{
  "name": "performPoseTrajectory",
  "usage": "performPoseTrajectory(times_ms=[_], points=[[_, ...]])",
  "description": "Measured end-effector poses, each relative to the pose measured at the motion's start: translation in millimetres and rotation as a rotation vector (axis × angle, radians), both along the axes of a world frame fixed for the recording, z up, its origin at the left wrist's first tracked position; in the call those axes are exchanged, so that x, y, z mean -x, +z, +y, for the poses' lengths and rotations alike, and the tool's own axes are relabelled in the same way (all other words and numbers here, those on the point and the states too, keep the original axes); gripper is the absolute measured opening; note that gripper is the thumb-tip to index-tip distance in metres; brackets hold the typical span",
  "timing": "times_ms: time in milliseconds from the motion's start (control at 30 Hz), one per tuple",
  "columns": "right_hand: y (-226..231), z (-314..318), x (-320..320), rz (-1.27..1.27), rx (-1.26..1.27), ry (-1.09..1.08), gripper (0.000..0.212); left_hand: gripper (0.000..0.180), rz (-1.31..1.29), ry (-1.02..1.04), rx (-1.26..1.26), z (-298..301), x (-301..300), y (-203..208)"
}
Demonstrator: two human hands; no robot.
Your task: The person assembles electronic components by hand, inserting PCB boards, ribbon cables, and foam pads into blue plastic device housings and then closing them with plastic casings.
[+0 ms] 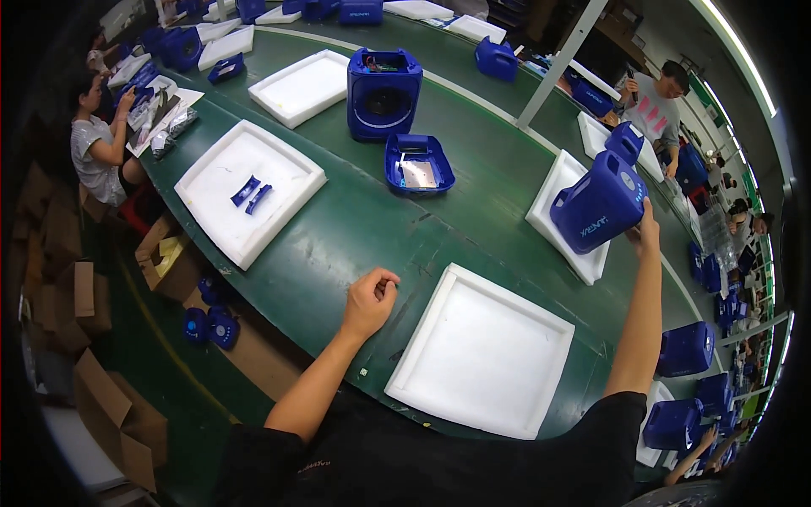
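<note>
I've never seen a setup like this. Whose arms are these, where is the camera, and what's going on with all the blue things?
No machine arms here: these are one person's bare hands, seen from a wide fisheye camera on their head, looking down. That lens makes straight edges bend.

The left hand is curled near the middle, with nothing visible in it. The right hand grips the side of a blue housing.

On the green work surface, a white tray lies just in front of the person. Another tray, farther left, carries two small blue parts. Beyond stand an open-topped blue case and a shallow blue shell. Other people are around the surface.
</note>
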State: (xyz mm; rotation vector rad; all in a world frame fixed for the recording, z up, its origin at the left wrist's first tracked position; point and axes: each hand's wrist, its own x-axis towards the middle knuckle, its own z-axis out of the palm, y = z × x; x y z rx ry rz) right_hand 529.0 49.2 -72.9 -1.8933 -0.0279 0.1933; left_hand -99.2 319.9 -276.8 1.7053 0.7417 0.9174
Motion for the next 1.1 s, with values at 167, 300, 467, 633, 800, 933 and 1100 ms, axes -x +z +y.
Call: performPoseTrajectory(times_ms=[167, 300, 467, 633, 800, 933, 1100], points=[[-8.1, 117.8, 141.7, -1.349, 0.352, 0.044, 0.027, 0.005, 0.034, 0.063, -0.021, 3.8, 12.9, 1.2], [-45.0, 209.4, 282.7, -0.911, 0.179, 0.928, 0.020, 0.007, 0.037, 0.043, -0.014, 4.9, 14.8, 9.5], [-128.8, 292.2, 340.1, -1.127, 0.202, 1.069, 0.025, 0.008, -0.010, 0.001, 0.021, 5.4, 11.7, 7.7], [-138.8, 308.7, 353.1, -1.005, 0.442, 1.106, 0.019, 0.007, -0.097, -0.057, 0.185, 12.4, 20.2, -2.3], [-102.5, 288.8, 359.9, -1.087, 0.247, 1.144, 0.018, 0.010, -0.332, -0.121, 0.561, 21.3, 20.7, 1.9], [-24.5, 267.0, 404.8, -0.494, 0.261, 1.136, 0.022, 0.045, -0.689, -0.032, 0.569, 26.8, 25.0, 3.9], [2.4, 256.9, 414.7, 0.166, -0.070, 1.300, 0.030, 0.064, -0.742, -0.066, 0.726, 31.5, 32.3, 29.8]])
